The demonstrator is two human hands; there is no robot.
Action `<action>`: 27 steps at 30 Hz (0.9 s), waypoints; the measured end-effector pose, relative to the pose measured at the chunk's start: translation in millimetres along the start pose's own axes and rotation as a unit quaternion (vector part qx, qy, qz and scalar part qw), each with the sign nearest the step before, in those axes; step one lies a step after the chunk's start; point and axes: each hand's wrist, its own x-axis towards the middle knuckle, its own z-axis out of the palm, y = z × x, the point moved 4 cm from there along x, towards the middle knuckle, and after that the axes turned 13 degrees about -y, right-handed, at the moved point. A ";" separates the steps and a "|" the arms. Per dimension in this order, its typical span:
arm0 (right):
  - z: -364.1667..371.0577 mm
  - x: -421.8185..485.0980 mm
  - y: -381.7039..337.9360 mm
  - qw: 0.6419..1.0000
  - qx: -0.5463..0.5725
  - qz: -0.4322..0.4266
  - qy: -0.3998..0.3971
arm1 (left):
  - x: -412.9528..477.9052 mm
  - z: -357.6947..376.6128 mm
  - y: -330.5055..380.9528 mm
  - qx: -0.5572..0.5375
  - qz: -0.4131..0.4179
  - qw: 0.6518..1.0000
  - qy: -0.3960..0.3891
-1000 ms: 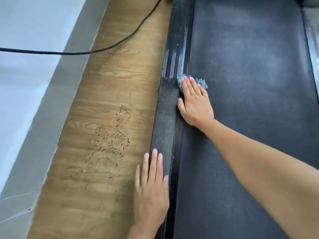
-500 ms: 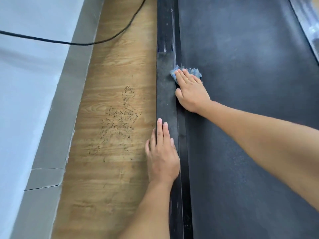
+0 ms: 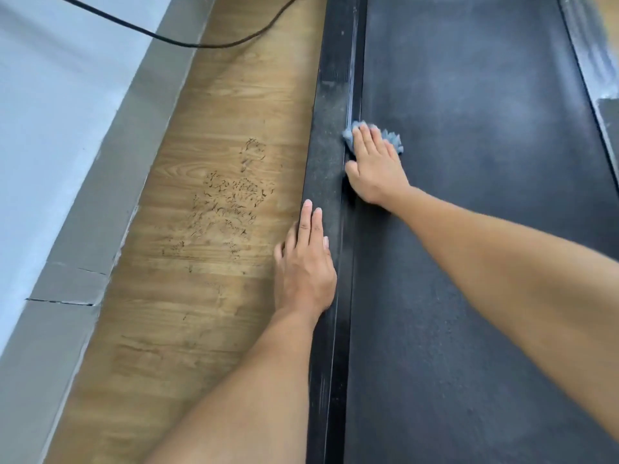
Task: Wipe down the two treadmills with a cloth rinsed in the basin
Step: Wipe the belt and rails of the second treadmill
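Observation:
A treadmill fills the right side, with a wide dark belt (image 3: 485,229) and a black left side rail (image 3: 330,128). My right hand (image 3: 375,165) lies flat with straight fingers on a crumpled blue-grey cloth (image 3: 393,139), pressing it onto the belt right beside the rail. Only the cloth's edges show around my fingers. My left hand (image 3: 306,262) rests flat, fingers straight, on the rail's outer edge and the floor beside it, nearer to me. No basin or second treadmill is in view.
Wood-look flooring (image 3: 201,296) with a scuffed dark patch (image 3: 227,202) runs left of the treadmill. A grey skirting (image 3: 110,182) and white wall border it. A black cable (image 3: 187,44) crosses the floor at the top. The treadmill's right rail (image 3: 593,61) shows at top right.
My view has shifted, and my left hand has slid forward along the rail. My right hand still presses the cloth at the belt's left edge.

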 end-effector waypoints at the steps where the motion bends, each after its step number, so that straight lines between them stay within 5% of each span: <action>1: -2.7 13.5 -4.9 1.000 0.000 -0.002 -0.001 | -0.3 1.0 -1.4 -0.002 -0.002 1.000 0.005; 5: 18.8 -17.1 -10.3 0.999 -0.005 -0.035 -0.010 | -1.0 3.3 -5.7 -0.007 -0.002 1.000 0.013; 13: 144.1 -286.1 -26.8 0.968 -0.087 -0.209 -0.112 | -2.9 0.8 -9.5 -0.075 0.019 0.997 0.016; 16: 181.1 -347.8 -28.2 0.957 -0.125 -0.240 -0.109 | -5.1 -4.7 -9.4 -0.069 0.023 0.996 -0.047; 21: 174.2 -319.5 -24.0 0.966 -0.143 -0.207 -0.064 | 2.8 -38.0 -7.0 0.117 0.015 0.966 -0.232; 27: 133.5 -241.0 -29.7 0.988 -0.058 -0.135 -0.049 | -49.7 -59.7 -10.5 0.368 0.108 0.868 -0.314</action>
